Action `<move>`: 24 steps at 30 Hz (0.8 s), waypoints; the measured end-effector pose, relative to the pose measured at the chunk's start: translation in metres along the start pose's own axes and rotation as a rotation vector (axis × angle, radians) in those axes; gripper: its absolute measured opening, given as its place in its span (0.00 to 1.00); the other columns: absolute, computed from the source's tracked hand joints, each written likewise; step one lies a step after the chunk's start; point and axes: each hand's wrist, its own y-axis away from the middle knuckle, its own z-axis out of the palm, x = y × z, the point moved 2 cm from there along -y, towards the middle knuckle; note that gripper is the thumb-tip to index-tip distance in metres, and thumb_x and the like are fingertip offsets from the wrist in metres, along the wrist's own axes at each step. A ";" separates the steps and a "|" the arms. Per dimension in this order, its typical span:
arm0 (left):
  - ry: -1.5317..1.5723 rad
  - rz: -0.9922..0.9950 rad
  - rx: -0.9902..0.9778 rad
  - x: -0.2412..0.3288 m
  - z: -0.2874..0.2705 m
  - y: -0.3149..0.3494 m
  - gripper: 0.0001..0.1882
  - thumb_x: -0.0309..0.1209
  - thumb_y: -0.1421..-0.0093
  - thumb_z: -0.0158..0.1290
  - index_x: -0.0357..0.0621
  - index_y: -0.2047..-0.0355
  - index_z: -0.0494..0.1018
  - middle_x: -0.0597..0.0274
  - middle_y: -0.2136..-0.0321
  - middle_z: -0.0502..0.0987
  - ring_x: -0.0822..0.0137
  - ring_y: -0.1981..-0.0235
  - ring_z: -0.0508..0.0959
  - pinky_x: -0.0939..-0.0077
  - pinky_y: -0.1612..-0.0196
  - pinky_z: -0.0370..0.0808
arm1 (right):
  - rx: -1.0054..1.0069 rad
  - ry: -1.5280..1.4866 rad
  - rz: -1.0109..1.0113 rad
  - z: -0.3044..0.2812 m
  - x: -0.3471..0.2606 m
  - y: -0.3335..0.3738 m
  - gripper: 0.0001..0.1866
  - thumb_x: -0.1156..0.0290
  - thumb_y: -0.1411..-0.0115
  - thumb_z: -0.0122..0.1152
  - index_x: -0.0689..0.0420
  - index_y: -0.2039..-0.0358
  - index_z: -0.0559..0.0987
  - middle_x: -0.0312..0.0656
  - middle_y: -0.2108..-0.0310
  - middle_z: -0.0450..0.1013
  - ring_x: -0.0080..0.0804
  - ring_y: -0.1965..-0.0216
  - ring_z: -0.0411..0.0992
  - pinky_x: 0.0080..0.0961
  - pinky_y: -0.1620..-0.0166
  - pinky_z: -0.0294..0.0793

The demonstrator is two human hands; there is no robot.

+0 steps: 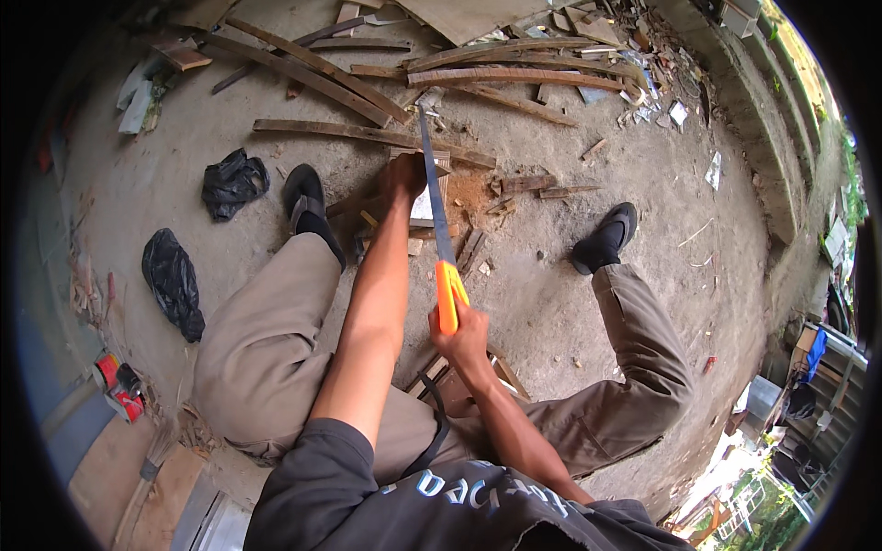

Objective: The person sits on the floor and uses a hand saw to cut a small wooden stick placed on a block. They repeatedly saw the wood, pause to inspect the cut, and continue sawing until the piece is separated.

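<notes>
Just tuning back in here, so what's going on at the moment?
A person has the orange handle of a saw in their right hand, its blade pointing away from them. Their left hand is closed over a piece of wood, just left of the blade. Whether the teeth are touching the wood is hard to tell. Sawdust lies on the floor just right of there, and long wooden strips are scattered farther out.
</notes>
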 end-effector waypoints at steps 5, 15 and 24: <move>0.022 0.035 -0.047 0.000 -0.004 -0.002 0.18 0.46 0.38 0.45 0.54 0.64 0.81 0.49 0.63 0.82 0.46 0.59 0.81 0.51 0.58 0.79 | 0.077 0.040 -0.005 0.029 -0.021 -0.086 0.10 0.67 0.49 0.66 0.62 0.75 0.78 0.56 0.79 0.75 0.56 0.75 0.76 0.43 0.70 0.77; 0.095 -0.025 0.045 0.003 0.003 0.009 0.22 0.46 0.37 0.42 0.46 0.68 0.81 0.42 0.67 0.81 0.42 0.61 0.81 0.48 0.57 0.77 | 0.008 0.011 0.077 0.012 -0.014 -0.060 0.10 0.67 0.50 0.66 0.61 0.74 0.79 0.54 0.80 0.74 0.54 0.76 0.76 0.40 0.71 0.77; 0.081 -0.100 0.265 -0.061 0.048 -0.025 0.16 0.44 0.41 0.48 0.49 0.71 0.81 0.48 0.72 0.81 0.44 0.65 0.82 0.51 0.64 0.78 | -0.073 -0.015 -0.021 0.004 -0.001 0.012 0.07 0.69 0.52 0.68 0.57 0.74 0.80 0.49 0.79 0.76 0.48 0.73 0.78 0.38 0.66 0.79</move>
